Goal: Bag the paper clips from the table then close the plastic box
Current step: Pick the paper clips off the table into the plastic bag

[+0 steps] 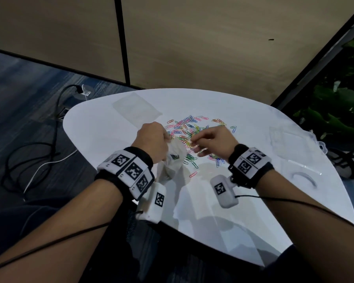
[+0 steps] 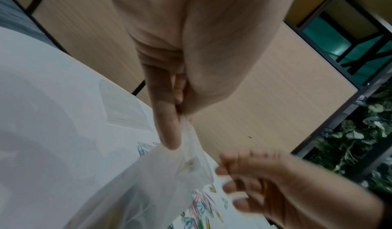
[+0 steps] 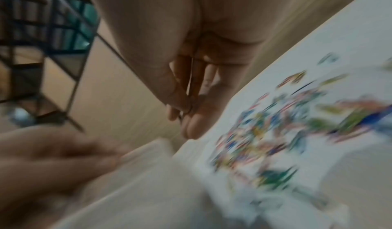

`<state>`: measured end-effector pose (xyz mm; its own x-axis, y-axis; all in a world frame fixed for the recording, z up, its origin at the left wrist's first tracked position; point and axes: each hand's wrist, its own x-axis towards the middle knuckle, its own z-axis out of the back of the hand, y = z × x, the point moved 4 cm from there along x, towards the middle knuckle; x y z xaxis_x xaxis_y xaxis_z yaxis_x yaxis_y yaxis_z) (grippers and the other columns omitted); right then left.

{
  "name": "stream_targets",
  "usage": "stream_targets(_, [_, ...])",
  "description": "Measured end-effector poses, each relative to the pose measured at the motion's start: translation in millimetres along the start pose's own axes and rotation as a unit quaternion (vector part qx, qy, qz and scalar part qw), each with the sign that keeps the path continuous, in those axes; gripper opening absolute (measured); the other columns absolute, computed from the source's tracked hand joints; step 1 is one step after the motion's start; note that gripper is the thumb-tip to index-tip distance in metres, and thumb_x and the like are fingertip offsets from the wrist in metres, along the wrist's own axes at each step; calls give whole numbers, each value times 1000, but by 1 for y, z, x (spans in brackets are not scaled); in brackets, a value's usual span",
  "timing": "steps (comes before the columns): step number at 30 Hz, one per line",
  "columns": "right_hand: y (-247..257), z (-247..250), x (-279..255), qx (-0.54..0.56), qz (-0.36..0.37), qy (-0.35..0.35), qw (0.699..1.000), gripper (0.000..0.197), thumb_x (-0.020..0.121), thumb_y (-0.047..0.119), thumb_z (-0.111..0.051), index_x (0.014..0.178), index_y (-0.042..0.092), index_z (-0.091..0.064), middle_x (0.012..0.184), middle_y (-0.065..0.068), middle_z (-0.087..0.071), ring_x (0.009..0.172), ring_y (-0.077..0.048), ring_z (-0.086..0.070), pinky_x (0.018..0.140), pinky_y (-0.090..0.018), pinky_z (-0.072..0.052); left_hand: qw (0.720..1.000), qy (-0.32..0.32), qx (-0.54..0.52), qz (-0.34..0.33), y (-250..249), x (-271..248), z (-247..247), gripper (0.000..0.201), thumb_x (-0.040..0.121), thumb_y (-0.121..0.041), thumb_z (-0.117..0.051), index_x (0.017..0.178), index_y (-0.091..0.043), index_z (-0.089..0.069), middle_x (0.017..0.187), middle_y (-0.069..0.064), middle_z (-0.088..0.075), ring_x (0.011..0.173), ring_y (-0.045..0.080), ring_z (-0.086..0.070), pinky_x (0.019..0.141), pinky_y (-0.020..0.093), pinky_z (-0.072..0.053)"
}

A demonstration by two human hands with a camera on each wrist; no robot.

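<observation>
Left hand (image 1: 151, 137) pinches the rim of the clear bag (image 1: 173, 158) above the white table (image 1: 102, 127); left wrist view shows the thumb (image 2: 167, 123) pressed on the plastic, which the head view hides. Coloured paper clips (image 1: 190, 131) lie scattered mid-table. Right hand (image 1: 215, 139) hovers over them just beside the bag, fingers curled, maybe pinching a clip; the blurred right wrist view can't settle it. The plastic box (image 1: 290, 139) sits open at the far right.

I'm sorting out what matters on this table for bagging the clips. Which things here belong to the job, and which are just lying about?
Belongs to the job:
- paper clips, scattered
- clear plastic bag, held by the left hand
- right hand, over the pile
- clear plastic box, on the right

Just lying about:
- flat clear bag, far left on the white table
- cables on the floor
- plants
</observation>
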<state>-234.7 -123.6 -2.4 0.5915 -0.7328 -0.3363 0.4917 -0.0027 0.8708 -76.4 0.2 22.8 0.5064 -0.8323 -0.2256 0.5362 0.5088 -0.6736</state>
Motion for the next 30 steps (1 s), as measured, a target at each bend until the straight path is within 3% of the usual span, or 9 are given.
stream_targets(3, [-54,44,16,-127,-161,-74,976,48,76,10,-82,119,7,-62,106,-13,-69,82,-28,-72,66,-38,-62,999,-24,-25,17,16,-1,20,24,93,-2,-55,89,-11,-77,96,13,-73,66,31,-76,71,39,-64])
stream_targets(6, [-103,47,12,-222,-313,-31,923,93,62,17,-91,138,5,-38,127,-18,-55,91,-31,-68,75,-44,-61,998,-47,-28,22,34,-5,37,22,95,-6,-55,90,-10,-76,88,14,-73,58,29,-75,69,38,-65])
stream_targets(9, [-111,34,24,-352,-255,-63,898,98,60,37,-86,139,8,-37,134,-15,-49,112,-30,-59,91,-37,-54,998,-62,-11,28,50,-6,48,22,96,-6,-55,93,-9,-76,85,13,-73,61,29,-75,73,37,-64])
stream_targets(14, [-98,22,52,-315,-176,-144,921,74,77,38,-77,138,14,-44,138,-14,-42,120,-29,-52,94,-30,-43,997,-69,6,36,57,-5,50,24,96,-5,-53,96,-10,-76,83,10,-73,61,26,-75,77,37,-63])
stream_targets(19, [-89,16,78,-413,-76,-112,901,65,87,22,-68,145,20,-39,144,-15,-32,125,-38,-48,101,-41,-46,998,-64,5,26,47,-2,41,24,96,-3,-53,95,-8,-76,78,9,-70,61,29,-75,75,38,-63])
stream_targets(22, [-89,1,86,-515,-28,-45,856,61,94,15,-55,149,32,-33,150,-15,-33,131,-40,-37,103,-44,-42,998,-60,-1,24,42,0,36,24,96,-4,-53,94,-8,-76,77,7,-68,60,29,-75,76,38,-63])
stream_targets(25, [-82,-5,85,-557,34,-48,828,41,95,14,-52,136,19,-53,126,-14,-57,116,-33,-51,97,-37,-46,998,-51,5,22,38,1,33,23,96,-5,-54,94,-10,-76,80,11,-73,59,29,-75,77,38,-63])
stream_targets(28, [-78,1,82,-553,36,-78,829,24,94,9,-52,109,8,-70,105,-13,-66,100,-28,-62,82,-32,-51,999,-43,14,22,34,0,30,24,96,-5,-53,95,-10,-76,81,12,-74,60,27,-75,77,38,-63])
stream_targets(30, [-77,9,80,-518,5,-92,851,21,93,11,-56,102,9,-75,98,-11,-71,93,-25,-66,79,-29,-55,999,-39,14,19,31,0,28,24,96,-6,-53,96,-11,-76,81,11,-75,61,27,-75,79,38,-62])
